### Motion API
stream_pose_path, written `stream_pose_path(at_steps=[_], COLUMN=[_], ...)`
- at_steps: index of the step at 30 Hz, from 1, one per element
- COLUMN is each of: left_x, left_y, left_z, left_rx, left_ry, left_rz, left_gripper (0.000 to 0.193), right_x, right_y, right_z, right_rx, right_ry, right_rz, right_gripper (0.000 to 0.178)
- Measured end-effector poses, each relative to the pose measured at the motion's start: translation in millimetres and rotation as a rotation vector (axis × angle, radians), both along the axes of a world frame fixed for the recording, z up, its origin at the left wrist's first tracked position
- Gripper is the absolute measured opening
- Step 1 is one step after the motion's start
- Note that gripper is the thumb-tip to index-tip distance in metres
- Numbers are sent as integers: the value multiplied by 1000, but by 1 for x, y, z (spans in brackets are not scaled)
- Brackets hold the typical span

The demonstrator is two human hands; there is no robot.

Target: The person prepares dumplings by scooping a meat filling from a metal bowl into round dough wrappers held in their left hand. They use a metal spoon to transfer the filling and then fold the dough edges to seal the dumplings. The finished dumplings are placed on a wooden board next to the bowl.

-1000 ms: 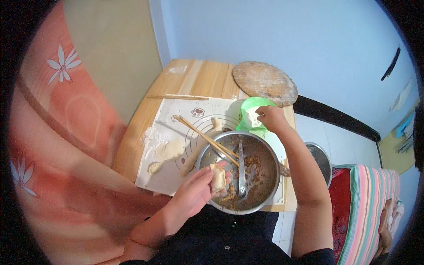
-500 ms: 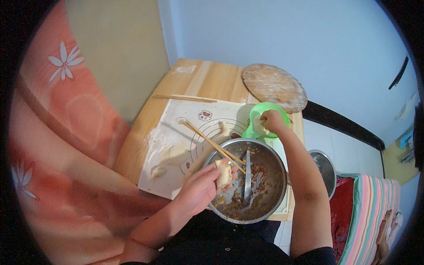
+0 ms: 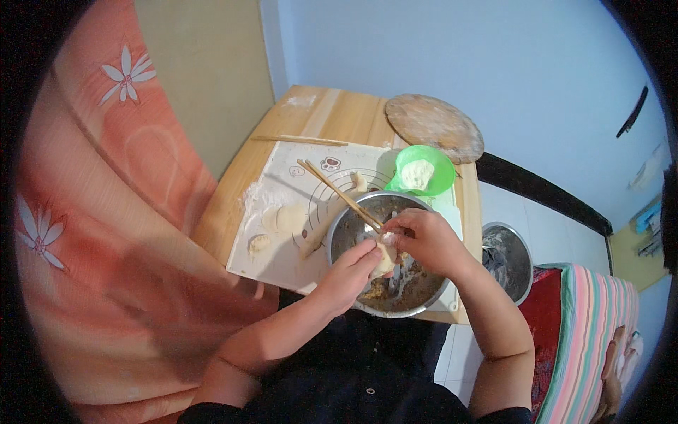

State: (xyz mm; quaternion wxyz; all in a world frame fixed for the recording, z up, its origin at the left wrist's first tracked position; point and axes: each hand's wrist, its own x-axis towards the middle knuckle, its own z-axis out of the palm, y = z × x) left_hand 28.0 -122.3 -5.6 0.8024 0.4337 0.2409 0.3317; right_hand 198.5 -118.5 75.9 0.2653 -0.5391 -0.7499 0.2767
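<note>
Mat (image 3: pixel 279 184) on the table (image 3: pixel 335 109); bowl (image 3: pixel 345 233) at the table's near right corner, chopsticks (image 3: pixel 337 189) resting across its rim; wrappers (image 3: pixel 286 220) left of it, dumpling (image 3: pixel 259 244) toward the mat's near left corner; scoop (image 3: pixel 444 168) (flour (image 3: pixel 417 174) inside) behind the bowl, by the right edge; board (image 3: pixel 434 126) at the far right corner.

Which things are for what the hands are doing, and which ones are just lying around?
Seem part of the job:
dumpling, held by left hand and right hand
metal bowl with filling
chopsticks leaning in it
green scoop of white powder
dough on the mat

Probably just lying around:
round wooden board
striped cloth
</note>
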Motion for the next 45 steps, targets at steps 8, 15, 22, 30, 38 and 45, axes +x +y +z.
stream_pose_path(at_steps=[8,15,22,30,38,45], left_x=[11,10,12,2,7,6], left_y=[-14,-18,-17,-22,-26,-27], left_z=[-4,-9,-6,12,6,10], left_rx=[44,67,-163,-287,-200,-193], left_ry=[23,-47,-246,-349,-303,-369], left_rz=[134,157,178,160,156,205], left_gripper=[30,31,32,32,32,32], right_x=[-12,-2,-10,-6,-16,-11], right_y=[-22,-27,-29,-43,-40,-44], right_z=[-11,-7,-8,-10,-7,-6], right_rx=[286,27,71,-55,214,191], right_ry=[-153,-11,88,-52,-325,-279], right_rz=[-80,-101,-203,-241,-88,-190], right_gripper=[14,16,19,35,21,23])
